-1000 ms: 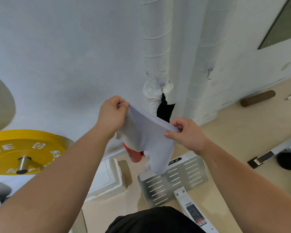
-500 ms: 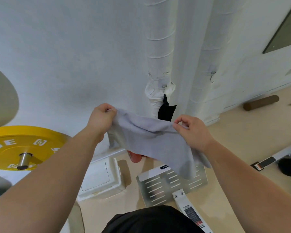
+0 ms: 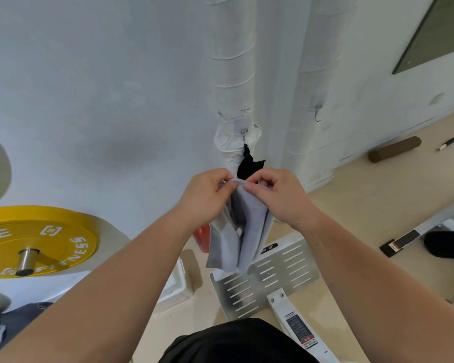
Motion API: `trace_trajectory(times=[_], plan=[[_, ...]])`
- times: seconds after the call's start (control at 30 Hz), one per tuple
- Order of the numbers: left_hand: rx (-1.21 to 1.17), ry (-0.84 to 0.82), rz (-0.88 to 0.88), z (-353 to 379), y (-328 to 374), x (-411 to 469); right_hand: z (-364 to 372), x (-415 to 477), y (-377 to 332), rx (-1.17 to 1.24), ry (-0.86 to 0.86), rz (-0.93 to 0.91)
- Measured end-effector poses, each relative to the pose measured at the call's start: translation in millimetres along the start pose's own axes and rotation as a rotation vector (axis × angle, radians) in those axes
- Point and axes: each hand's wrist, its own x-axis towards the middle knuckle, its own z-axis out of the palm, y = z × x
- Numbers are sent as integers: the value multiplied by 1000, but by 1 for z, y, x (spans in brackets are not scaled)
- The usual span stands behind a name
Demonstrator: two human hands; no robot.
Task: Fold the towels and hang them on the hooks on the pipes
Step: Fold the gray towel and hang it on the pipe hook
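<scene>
A light grey towel (image 3: 249,231) hangs folded in half lengthwise in front of me. My left hand (image 3: 207,195) and my right hand (image 3: 275,192) pinch its top edge side by side, knuckles almost touching. Behind them two white wrapped pipes rise along the wall. The left pipe (image 3: 233,74) carries a small hook (image 3: 244,132) from which a black towel (image 3: 248,165) hangs, partly hidden by my hands. The right pipe (image 3: 309,74) has a bare metal hook (image 3: 317,115).
A yellow weight plate (image 3: 37,239) on a bar sits at the left. A slotted metal footplate (image 3: 268,281) lies on the floor below the towel, a red object (image 3: 202,235) peeks out behind it. A brown roller (image 3: 393,149) lies by the right wall.
My hands came together, bringing the towel's two top corners to meet. The towel, spread wide before, now hangs doubled and narrow.
</scene>
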Motion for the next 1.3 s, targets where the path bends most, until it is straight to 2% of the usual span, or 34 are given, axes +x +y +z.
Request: trace_trajectory(times=[0.13, 0.27, 0.43, 0.63, 0.77, 0.9, 1.0, 1.13, 1.2, 1.3], plan=[[-101, 117, -121, -8, -1, 6, -13, -11, 14, 16, -14, 99], [-231, 229, -248, -21, -8, 10, -19, -21, 22, -58, -115, 130], [-250, 350, -253, -37, -8, 19, -17, -25, 32, -300, -296, 140], [-235, 526, -321, -76, -36, 28, -36, -27, 43, -402, -321, 231], [-184, 462, -377, -80, -52, 27, -42, -27, 46, -345, -273, 287], [-193, 352, -412, -59, -43, 17, -32, -29, 29, 149, -188, 403], [-232, 255, -361, -36, -30, 2, -17, -31, 7, 344, -116, 433], [-193, 68, -327, -12, -18, -16, 4, -36, -20, 579, -132, 462], [-223, -22, -311, -4, -14, -23, 11, -40, -27, 617, -171, 449], [-355, -69, -275, 3, -14, -31, 13, -44, -27, 421, -210, 358]])
